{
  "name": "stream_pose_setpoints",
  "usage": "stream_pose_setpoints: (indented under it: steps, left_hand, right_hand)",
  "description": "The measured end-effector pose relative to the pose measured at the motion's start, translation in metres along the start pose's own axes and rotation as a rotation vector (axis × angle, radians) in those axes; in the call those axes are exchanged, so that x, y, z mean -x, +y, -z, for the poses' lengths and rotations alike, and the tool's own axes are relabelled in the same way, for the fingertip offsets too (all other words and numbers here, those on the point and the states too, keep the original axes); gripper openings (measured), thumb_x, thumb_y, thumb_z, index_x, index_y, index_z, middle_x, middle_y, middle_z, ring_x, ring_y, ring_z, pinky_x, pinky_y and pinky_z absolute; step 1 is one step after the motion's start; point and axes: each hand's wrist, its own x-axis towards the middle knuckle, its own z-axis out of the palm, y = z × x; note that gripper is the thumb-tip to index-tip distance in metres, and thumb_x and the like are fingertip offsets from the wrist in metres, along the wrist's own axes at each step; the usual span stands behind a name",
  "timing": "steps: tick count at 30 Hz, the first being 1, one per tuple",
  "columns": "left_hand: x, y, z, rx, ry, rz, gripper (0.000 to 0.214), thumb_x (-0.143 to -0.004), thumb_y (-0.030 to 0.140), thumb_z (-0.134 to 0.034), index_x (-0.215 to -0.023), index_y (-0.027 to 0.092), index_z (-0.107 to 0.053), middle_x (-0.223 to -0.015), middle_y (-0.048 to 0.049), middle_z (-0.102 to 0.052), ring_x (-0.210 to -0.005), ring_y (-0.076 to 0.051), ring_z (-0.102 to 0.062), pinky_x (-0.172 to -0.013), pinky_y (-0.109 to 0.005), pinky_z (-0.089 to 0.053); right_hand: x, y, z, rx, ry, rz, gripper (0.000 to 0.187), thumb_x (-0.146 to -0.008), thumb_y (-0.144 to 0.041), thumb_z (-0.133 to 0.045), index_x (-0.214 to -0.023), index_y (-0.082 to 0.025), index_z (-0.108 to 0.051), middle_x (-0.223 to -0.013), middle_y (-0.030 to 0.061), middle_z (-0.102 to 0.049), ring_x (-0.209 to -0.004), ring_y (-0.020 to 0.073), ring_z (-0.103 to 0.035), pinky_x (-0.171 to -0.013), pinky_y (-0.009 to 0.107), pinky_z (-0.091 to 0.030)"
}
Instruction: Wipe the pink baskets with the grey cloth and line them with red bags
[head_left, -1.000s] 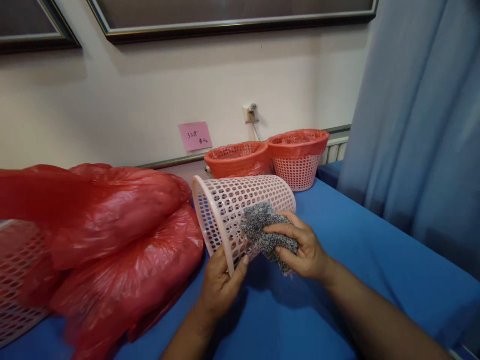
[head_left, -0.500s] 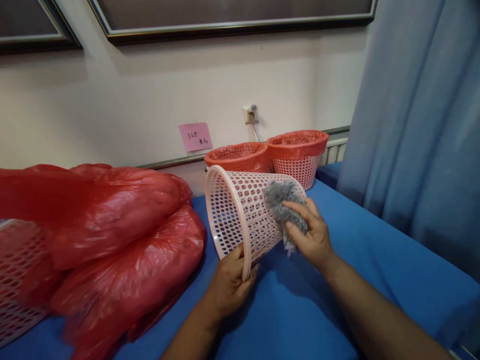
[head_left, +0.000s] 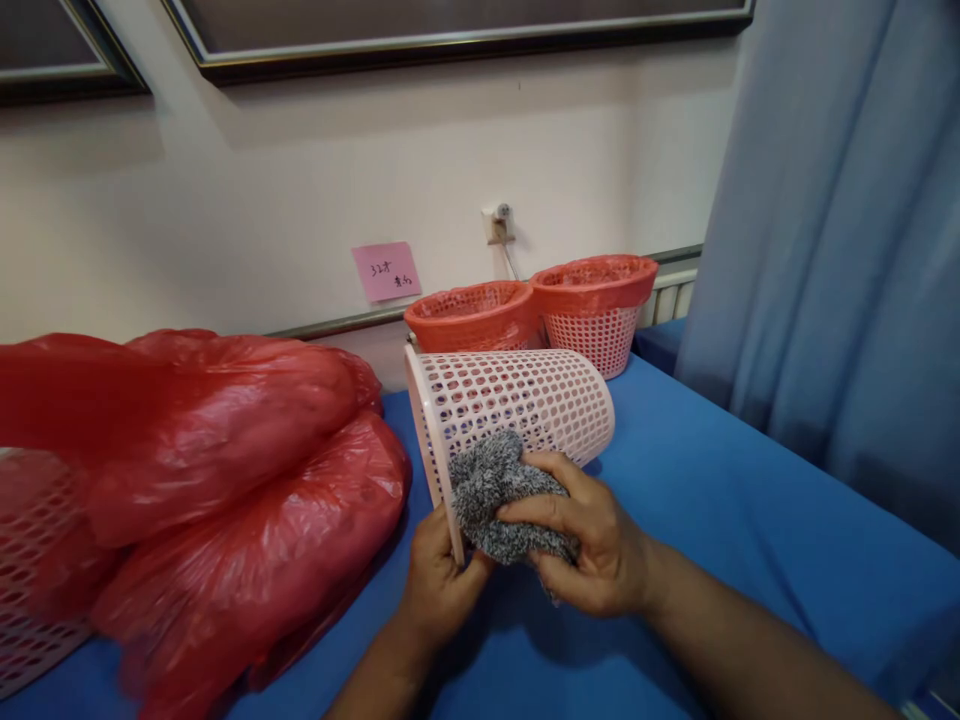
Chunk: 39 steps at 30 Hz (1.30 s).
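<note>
Currently, the rim of a pale pink perforated basket (head_left: 532, 400) is gripped by the left hand (head_left: 437, 585), fingers partly hidden behind the rim, thumb on the near side. A grey cloth (head_left: 491, 500) is bunched in the right hand (head_left: 596, 545), fingers closed on it, and is laid against the near wall, just beside the left thumb. The basket is held on its side above or on the blue surface (head_left: 750, 520) (contact unclear), mouth toward the left fingers, closed end beyond the right ones. Wiping is judged to be under way; how much wall has been covered cannot be told. Well left of the left fingers, red plastic bags (head_left: 247, 480) are heaped, partly covering a second pink basket (head_left: 30, 595); whether that one has been wiped is not shown. Beyond both hands' fingers, behind the held basket, two upright baskets (head_left: 596, 335) are seen with red liners (head_left: 472, 325) folded over their rims. Lining is therefore judged done on those two, not yet on the held one. Farthest past the fingers, a pink note (head_left: 387, 272) is stuck to the wall (head_left: 300, 190).
</note>
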Motion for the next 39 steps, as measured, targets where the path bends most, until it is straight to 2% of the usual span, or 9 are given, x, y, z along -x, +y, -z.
stream_pose_setpoints:
  steps: [6,10,13,18,21,27,30,35,39]
  left_hand:
    - [0.004,-0.006,0.000,-0.026,-0.035,0.087,0.025,-0.099,0.028,-0.059,-0.112,0.019,-0.079,-0.107,-0.0107,-0.079,-0.101,-0.027,-0.075,-0.092,-0.039,-0.061]
    - [0.006,-0.001,-0.007,-0.060,-0.152,-0.035,0.031,-0.098,0.020,-0.056,-0.123,0.022,-0.074,-0.118,-0.0104,-0.077,-0.107,-0.026,-0.074,-0.095,-0.039,-0.060]
    - [0.007,0.004,-0.014,-0.100,-0.235,-0.084,0.034,-0.096,0.016,-0.055,-0.126,0.023,-0.071,-0.120,-0.0096,-0.076,-0.109,-0.026,-0.072,-0.096,-0.040,-0.059]
    - [0.009,0.004,-0.019,-0.102,-0.296,-0.152,0.027,-0.091,0.014,-0.053,-0.106,0.023,-0.074,-0.094,-0.0070,-0.076,-0.087,-0.024,-0.072,-0.082,-0.037,-0.061]
    - [0.009,0.003,-0.019,-0.131,-0.304,-0.116,0.031,-0.095,0.016,-0.051,-0.116,0.024,-0.072,-0.102,-0.0079,-0.076,-0.097,-0.025,-0.072,-0.090,-0.040,-0.060]
    - [0.007,0.005,-0.019,-0.124,-0.311,-0.092,0.040,-0.098,0.016,-0.051,-0.134,0.026,-0.065,-0.133,-0.0091,-0.070,-0.120,-0.027,-0.068,-0.103,-0.043,-0.057]
    - [0.006,0.005,-0.019,-0.122,-0.317,-0.088,0.040,-0.098,0.015,-0.050,-0.133,0.025,-0.066,-0.133,-0.0095,-0.070,-0.120,-0.027,-0.068,-0.104,-0.042,-0.056]
    - [0.007,0.000,-0.019,-0.120,-0.331,-0.091,0.041,-0.093,0.013,-0.051,-0.129,0.024,-0.068,-0.122,-0.0094,-0.074,-0.103,-0.025,-0.072,-0.097,-0.042,-0.060]
    - [0.006,-0.003,-0.018,-0.142,-0.324,-0.100,0.043,-0.094,0.014,-0.050,-0.133,0.025,-0.066,-0.125,-0.0088,-0.073,-0.107,-0.025,-0.072,-0.100,-0.042,-0.058]
  right_hand:
    - [-0.007,0.036,0.016,0.297,0.428,-0.319,0.039,-0.086,-0.020,-0.060,-0.123,-0.025,-0.067,-0.129,0.0109,-0.060,-0.119,0.0285,-0.063,-0.106,0.050,-0.053]
    - [-0.011,0.056,0.031,0.348,0.651,-0.452,0.056,-0.088,-0.026,-0.061,-0.143,-0.023,-0.053,-0.133,0.0130,-0.061,-0.125,0.0314,-0.060,-0.112,0.059,-0.046]
    - [-0.006,0.038,0.023,0.405,0.538,-0.256,0.069,-0.087,-0.027,-0.066,-0.151,-0.029,-0.044,-0.144,0.0125,-0.053,-0.134,0.0339,-0.053,-0.113,0.060,-0.045]
    - [0.007,-0.004,-0.006,0.446,0.173,0.121,0.061,-0.084,-0.024,-0.069,-0.142,-0.040,-0.057,-0.154,0.0060,-0.038,-0.125,0.0301,-0.061,-0.096,0.043,-0.061]
    - [0.004,0.015,0.002,0.482,0.311,-0.059,0.049,-0.085,-0.020,-0.065,-0.132,-0.036,-0.066,-0.147,0.0073,-0.045,-0.126,0.0294,-0.060,-0.100,0.045,-0.059]
    - [-0.008,0.090,0.056,0.533,0.673,-0.627,0.034,-0.083,-0.032,-0.061,-0.113,-0.022,-0.075,-0.115,0.0102,-0.064,-0.112,0.0299,-0.064,-0.108,0.056,-0.049]
    - [-0.008,0.075,0.051,0.464,0.634,-0.502,0.034,-0.085,-0.030,-0.061,-0.115,-0.023,-0.074,-0.115,0.0103,-0.064,-0.112,0.0288,-0.065,-0.107,0.053,-0.051]
    - [0.001,0.011,0.010,0.297,0.217,-0.025,0.048,-0.085,-0.021,-0.065,-0.131,-0.030,-0.065,-0.148,0.0098,-0.047,-0.125,0.0279,-0.062,-0.101,0.043,-0.057]
    - [0.001,0.029,0.010,0.325,0.306,-0.113,0.042,-0.086,-0.021,-0.063,-0.127,-0.029,-0.068,-0.141,0.0095,-0.053,-0.123,0.0269,-0.062,-0.102,0.043,-0.056]
